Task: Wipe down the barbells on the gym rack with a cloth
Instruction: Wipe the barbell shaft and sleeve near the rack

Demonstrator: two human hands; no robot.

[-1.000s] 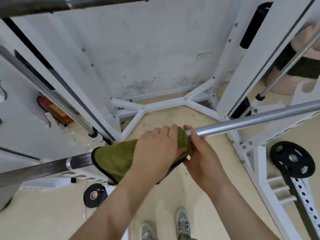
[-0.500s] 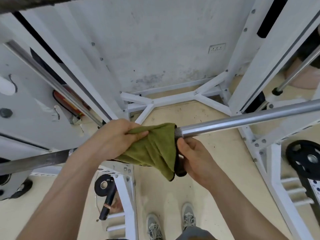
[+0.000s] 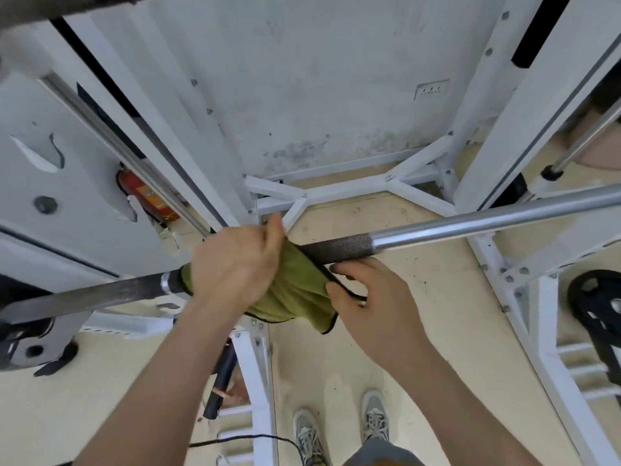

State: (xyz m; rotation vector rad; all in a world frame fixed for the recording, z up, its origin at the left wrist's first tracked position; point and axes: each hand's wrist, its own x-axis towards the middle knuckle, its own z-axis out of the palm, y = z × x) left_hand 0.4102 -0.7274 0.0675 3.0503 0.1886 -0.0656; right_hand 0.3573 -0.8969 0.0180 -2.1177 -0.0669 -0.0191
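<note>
Head cam looks down on the barbell [image 3: 470, 227], which runs across frame from low left to high right, w/ a dark knurled stretch mid-bar and smooth chrome further right. Green cloth [image 3: 295, 294] w/ black hem is draped over the barbell's middle, and most of it hangs below the bar. Left hand [image 3: 235, 264] sits on top of the barbell, fingers curled over and clenched round the cloth-wrapped bar. Right hand [image 3: 373, 304] is just under the barbell, to the right of the left hand, thumb and fingers pinching the cloth's black hem. Its thumb is close beneath the knurling; can't tell if it touches. Left of the cloth the bar shows a chrome ring, then more dark knurl.

Other stuff, all ref the barbell:
- White rack [image 3: 504, 105]: uprights rise beyond the bar on both sides, base struts lie on the floor behind it.
- Red fire extinguisher [image 3: 144, 196]: beyond the bar's left part, partly hidden by an upright.
- Black weight plate [image 3: 594, 307]: below the bar's right end.
- Wall socket [image 3: 431, 89]: well beyond the bar, on the grey wall.
- Grey shoes [image 3: 374, 422]: on the pale floor, near side of the bar, below the right hand.
</note>
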